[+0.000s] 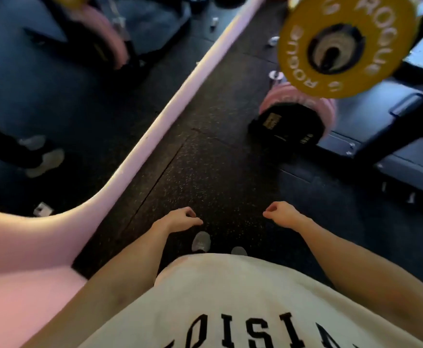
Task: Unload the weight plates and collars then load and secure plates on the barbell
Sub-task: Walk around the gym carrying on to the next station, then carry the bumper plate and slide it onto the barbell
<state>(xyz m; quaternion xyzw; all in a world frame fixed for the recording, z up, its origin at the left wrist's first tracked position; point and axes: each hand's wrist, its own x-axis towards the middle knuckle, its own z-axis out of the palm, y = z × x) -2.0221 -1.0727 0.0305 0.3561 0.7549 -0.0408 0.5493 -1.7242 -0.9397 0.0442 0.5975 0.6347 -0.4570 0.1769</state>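
A yellow weight plate (306, 66) sits on the end of the barbell sleeve (331, 50) at the upper right, facing me. Below it a pink plate (275, 102) and a black plate (283, 124) stand on edge by the rack. My left hand (180, 219) and my right hand (280, 214) hang in front of my waist with fingers loosely curled, holding nothing. Both are well short of the plates. Whether a collar is on the sleeve is not visible.
A mirror with a pink frame (180, 96) runs along the left and reflects legs and plates. The dark rack base (393, 156) lies at the right. Small silver parts (275, 74) lie on the speckled rubber floor (205, 159). My shoes (201, 241) show below my hands.
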